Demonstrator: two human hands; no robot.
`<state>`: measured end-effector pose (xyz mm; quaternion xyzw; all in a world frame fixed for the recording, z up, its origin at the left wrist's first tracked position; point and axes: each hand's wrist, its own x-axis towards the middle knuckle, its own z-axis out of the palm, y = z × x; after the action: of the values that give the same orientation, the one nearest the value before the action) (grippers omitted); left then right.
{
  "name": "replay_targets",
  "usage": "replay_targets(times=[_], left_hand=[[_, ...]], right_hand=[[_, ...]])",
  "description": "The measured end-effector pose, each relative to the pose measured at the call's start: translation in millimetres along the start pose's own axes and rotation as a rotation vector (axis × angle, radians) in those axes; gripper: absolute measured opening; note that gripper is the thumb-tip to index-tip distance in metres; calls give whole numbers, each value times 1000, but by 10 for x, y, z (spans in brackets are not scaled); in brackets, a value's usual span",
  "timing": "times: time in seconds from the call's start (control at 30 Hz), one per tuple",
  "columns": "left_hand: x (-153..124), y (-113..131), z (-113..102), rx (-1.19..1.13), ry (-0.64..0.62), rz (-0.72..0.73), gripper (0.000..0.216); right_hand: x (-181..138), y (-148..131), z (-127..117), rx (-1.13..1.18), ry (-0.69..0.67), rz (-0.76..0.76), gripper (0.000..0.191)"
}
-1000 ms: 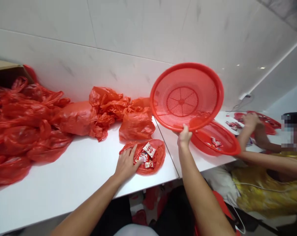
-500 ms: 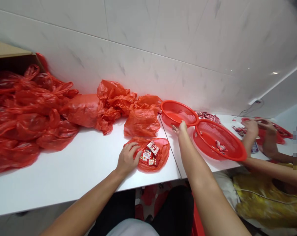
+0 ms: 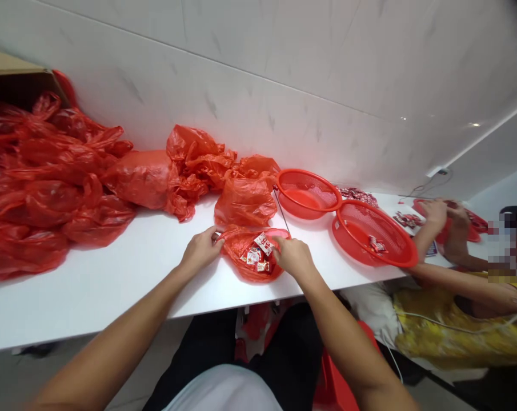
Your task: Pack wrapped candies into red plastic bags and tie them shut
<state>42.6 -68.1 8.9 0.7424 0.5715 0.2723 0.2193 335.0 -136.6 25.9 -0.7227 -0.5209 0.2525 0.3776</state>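
A red plastic bag (image 3: 236, 246) lies open on the white table (image 3: 155, 274) in front of me, with several small red-and-white printed packets (image 3: 264, 244) inside. My left hand (image 3: 200, 250) pinches the bag's left edge between thumb and fingers. At the opposite edge, my right hand (image 3: 295, 257) has its fingers closed on the bag's rim, close to the packets; its fingertips are partly hidden. Just behind stands another filled red bag (image 3: 245, 202).
Heaped red bags (image 3: 48, 200) fill the left side by a cardboard box (image 3: 9, 61). Two red mesh baskets, one nearly bare (image 3: 301, 205) and one with a few packets (image 3: 348, 242), stand to the right. Beyond them a co-worker's hands (image 3: 436, 211) handle things near a red tray.
My right hand has come back from the far basket to the bag's right edge. My left hand has shifted from the bag's opening to its left edge. The view has tilted slightly.
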Motion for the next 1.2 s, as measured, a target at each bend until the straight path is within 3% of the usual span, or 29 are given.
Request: replay_targets(times=[0.13, 0.23, 0.3, 0.37, 0.47, 0.57, 0.67, 0.73, 0.83, 0.93, 1.07, 1.2], left_hand=[[91, 128, -206, -161, -22, 27, 30], [129, 249, -425, -528, -109, 42, 39], [147, 342, -598, -765, -154, 67, 47], [158, 449, -770, -931, -165, 108, 52], [145, 627, -982, -1089, -125, 184, 50], [71, 791, -1110, -1160, -104, 236, 48], [-61, 919, -1173, -1131, -111, 248, 53], [-176, 998, -1189, -1050, -93, 264, 47], [-383, 1148, -1151, -900, -68, 368, 20], [-607, 1380, -981, -762, -150, 596, 4], [-853, 1768, -546, -594, -274, 830, 15], [-956, 2034, -102, -602, -300, 855, 18]], right_hand=[[-17, -29, 39, -166, -8, 20, 21], [-19, -99, -235, -209, -13, -15, 24], [-75, -191, -493, -204, -25, -65, 15], [-164, -303, -733, -62, -13, -147, 8], [-315, -438, -945, 394, 42, -237, 21], [-466, -468, -970, 724, 132, -252, 20], [-641, -419, -946, 884, 258, -292, 14], [-786, -382, -952, 998, 251, -311, 18], [-1028, -361, -948, 1146, 107, -297, 20], [-1241, -375, -846, 1172, 64, -231, 16], [-1431, -385, -662, 902, 133, -170, 22], [-1543, -325, -640, 732, 88, -192, 19]])
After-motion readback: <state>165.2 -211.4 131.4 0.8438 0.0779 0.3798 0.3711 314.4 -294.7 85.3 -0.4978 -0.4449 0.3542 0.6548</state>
